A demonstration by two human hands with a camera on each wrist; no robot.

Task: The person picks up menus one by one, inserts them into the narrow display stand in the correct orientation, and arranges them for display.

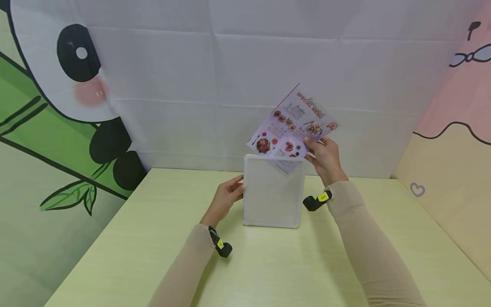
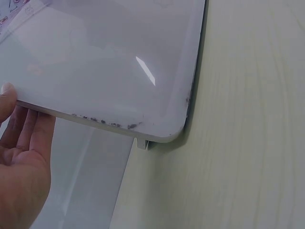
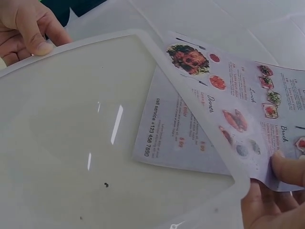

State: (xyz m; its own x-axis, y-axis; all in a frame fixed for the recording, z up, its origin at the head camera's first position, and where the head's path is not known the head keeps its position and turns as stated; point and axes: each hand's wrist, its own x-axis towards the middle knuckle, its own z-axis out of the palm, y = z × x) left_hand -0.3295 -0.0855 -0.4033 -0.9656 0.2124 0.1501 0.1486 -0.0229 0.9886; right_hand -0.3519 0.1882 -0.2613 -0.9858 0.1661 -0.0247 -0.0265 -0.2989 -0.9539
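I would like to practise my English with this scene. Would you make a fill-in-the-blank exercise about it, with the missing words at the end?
In the head view, the left hand grips the white-rimmed frame at its ____ edge.
The right hand pinches a printed sheet headed "Special ____".
In the right wrist view, its phone line reads "call ____ +123 456 7890".
The small outlined shape on the right-hand backdrop is a ____.

Missing words: left; menu; service; heart.

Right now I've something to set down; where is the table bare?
Bare table: left of the left sleeve, right of the right sleeve, and between them in front of the framed panel. Crowded: around the panel, left hand, right hand, menu.
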